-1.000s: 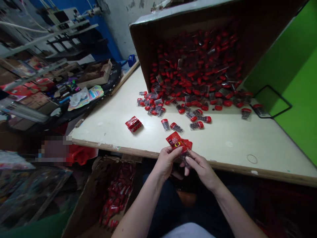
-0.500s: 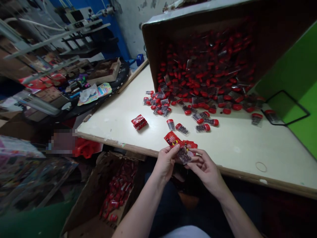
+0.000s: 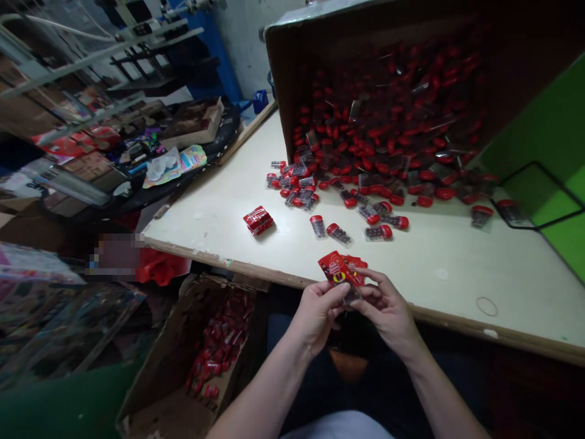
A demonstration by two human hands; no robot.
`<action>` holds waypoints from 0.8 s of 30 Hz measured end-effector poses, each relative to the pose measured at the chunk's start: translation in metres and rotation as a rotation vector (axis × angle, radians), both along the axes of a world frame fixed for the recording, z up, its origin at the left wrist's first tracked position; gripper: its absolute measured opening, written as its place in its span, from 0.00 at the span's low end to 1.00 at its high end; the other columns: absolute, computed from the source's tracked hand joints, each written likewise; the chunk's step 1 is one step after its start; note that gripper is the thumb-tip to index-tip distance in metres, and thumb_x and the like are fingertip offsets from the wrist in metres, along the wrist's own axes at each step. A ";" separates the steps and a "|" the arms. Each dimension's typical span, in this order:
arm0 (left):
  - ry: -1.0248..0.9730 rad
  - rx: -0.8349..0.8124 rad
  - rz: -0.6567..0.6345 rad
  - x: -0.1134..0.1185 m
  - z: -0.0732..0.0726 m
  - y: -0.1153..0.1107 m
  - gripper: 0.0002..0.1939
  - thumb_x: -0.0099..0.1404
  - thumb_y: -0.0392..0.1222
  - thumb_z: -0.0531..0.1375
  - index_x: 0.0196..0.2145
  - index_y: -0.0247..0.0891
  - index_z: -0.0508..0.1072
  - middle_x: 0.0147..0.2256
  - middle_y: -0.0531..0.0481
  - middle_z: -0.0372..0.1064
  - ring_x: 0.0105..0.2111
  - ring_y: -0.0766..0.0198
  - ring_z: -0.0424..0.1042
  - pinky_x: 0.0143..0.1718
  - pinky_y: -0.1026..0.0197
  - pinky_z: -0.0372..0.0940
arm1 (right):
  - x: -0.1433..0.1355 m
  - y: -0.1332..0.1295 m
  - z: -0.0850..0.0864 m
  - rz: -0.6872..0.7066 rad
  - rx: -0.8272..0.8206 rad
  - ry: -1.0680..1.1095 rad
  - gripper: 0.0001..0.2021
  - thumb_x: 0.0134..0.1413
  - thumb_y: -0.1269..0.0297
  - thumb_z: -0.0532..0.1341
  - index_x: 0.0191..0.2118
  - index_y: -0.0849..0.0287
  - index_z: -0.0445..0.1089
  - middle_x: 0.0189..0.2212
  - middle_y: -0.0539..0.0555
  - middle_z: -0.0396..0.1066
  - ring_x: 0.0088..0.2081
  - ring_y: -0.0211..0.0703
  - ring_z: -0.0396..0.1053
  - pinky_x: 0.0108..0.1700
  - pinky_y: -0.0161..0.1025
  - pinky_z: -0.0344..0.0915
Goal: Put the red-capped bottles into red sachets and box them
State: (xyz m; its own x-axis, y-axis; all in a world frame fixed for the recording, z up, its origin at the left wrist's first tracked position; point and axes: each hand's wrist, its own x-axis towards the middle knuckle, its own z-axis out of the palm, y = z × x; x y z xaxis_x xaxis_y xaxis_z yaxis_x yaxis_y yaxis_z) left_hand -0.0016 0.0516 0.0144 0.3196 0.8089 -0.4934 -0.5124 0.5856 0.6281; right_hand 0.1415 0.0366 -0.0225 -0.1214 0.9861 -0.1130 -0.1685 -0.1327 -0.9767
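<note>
At the table's front edge my left hand (image 3: 317, 311) is closed, its thumb pressing on a red printed card (image 3: 333, 263) with a pink-and-white round picture. A small clear container (image 3: 351, 295) with dark contents is gripped at the card's lower end, mostly covered by my fingers. My right hand (image 3: 388, 308) pinches that container from the right, fingertips against it. Behind the held card lie more red printed cards (image 3: 356, 262); whether my right fingers touch them I cannot tell. Two red-capped clear containers of dark balls, one upright-looking container (image 3: 317, 227) and one slanted container (image 3: 339, 235), lie just beyond.
A big carton (image 3: 280, 91) on its side spills many red-capped containers onto the white table (image 3: 219, 213). A stack of red packets (image 3: 259, 221) lies left. Below the table, an open carton (image 3: 159, 366) holds red packets. A rubber band (image 3: 487, 306) lies right.
Both hands have shifted slightly right, bringing the card and container closer together. The card stands more upright, and my fingers cover more of the container. The view has moved a little.
</note>
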 end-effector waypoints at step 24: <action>0.126 0.009 0.143 -0.020 -0.007 -0.011 0.15 0.53 0.43 0.65 0.37 0.30 0.76 0.36 0.40 0.75 0.38 0.59 0.73 0.43 0.58 0.64 | 0.008 0.015 -0.007 -0.029 0.037 -0.181 0.23 0.50 0.57 0.64 0.52 0.53 0.63 0.25 0.47 0.72 0.28 0.40 0.72 0.38 0.39 0.68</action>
State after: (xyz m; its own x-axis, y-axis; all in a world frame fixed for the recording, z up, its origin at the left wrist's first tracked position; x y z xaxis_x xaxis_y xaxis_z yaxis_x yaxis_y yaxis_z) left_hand -0.0220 0.0411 0.0075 0.1377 0.8464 -0.5144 -0.5069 0.5064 0.6976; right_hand 0.1491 0.0513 -0.0299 -0.0742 0.9928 -0.0936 0.0068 -0.0934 -0.9956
